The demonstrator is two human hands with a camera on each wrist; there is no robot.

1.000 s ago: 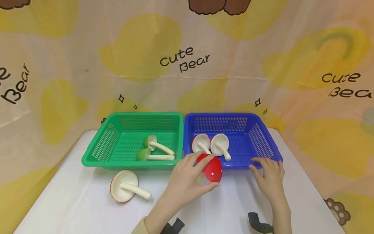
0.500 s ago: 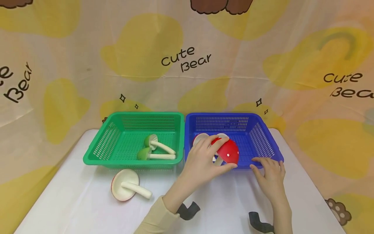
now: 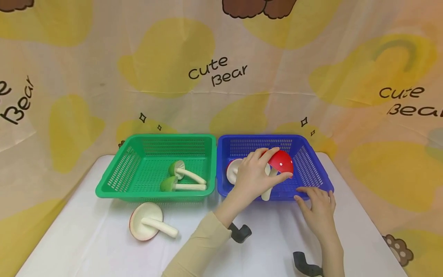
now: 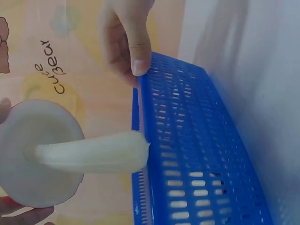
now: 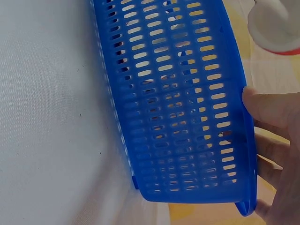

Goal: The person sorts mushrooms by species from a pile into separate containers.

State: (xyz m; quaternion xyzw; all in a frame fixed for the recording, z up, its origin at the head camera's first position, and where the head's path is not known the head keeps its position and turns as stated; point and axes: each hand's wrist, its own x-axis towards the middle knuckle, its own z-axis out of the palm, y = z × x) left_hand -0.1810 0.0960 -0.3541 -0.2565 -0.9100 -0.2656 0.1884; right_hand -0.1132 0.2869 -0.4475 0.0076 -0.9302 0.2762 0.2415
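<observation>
The left hand [image 3: 254,177] grasps a red-capped toy mushroom [image 3: 281,163] (white stem down) over the blue plastic basket [image 3: 313,169]. The right hand [image 3: 317,209] rests relaxed fingers [image 5: 269,110] on its rim.

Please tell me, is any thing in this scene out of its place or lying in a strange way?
One thing stands out: a red-capped mushroom lies on its side on the white table, in front of the green basket, while the other loose mushrooms are in baskets. The left hand holds a red mushroom over the blue basket. No damage is visible.
</observation>
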